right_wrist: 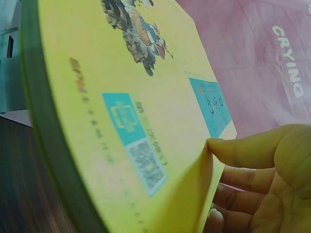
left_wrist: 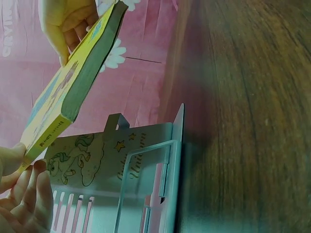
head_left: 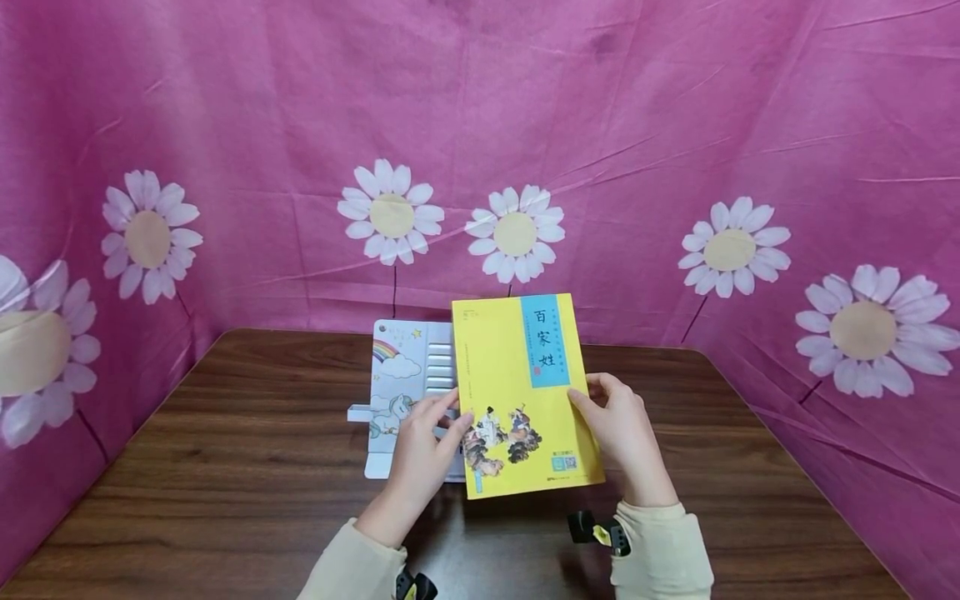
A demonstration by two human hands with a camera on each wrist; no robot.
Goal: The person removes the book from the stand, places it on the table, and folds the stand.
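Both hands hold a thick yellow book (head_left: 517,400) with a blue title panel and small painted figures on its cover. My left hand (head_left: 426,450) pinches its left edge, thumb on the cover, as the left wrist view also shows. At the opposite edge my right hand (head_left: 618,421) grips it, thumb (right_wrist: 248,148) on the cover and fingers behind. Behind the book a white metal book stand (head_left: 397,375) with a unicorn and rainbow print stands on the table. The book hides the stand's right part. In the left wrist view, the book is raised and tilted beside the stand (left_wrist: 112,170).
The stand has slots, a wire frame (left_wrist: 125,179) and a small tab (head_left: 360,412) sticking out on its left. Under it is a dark wood table (head_left: 247,467). A pink cloth (head_left: 600,108) with white daisies hangs around the table's back and sides.
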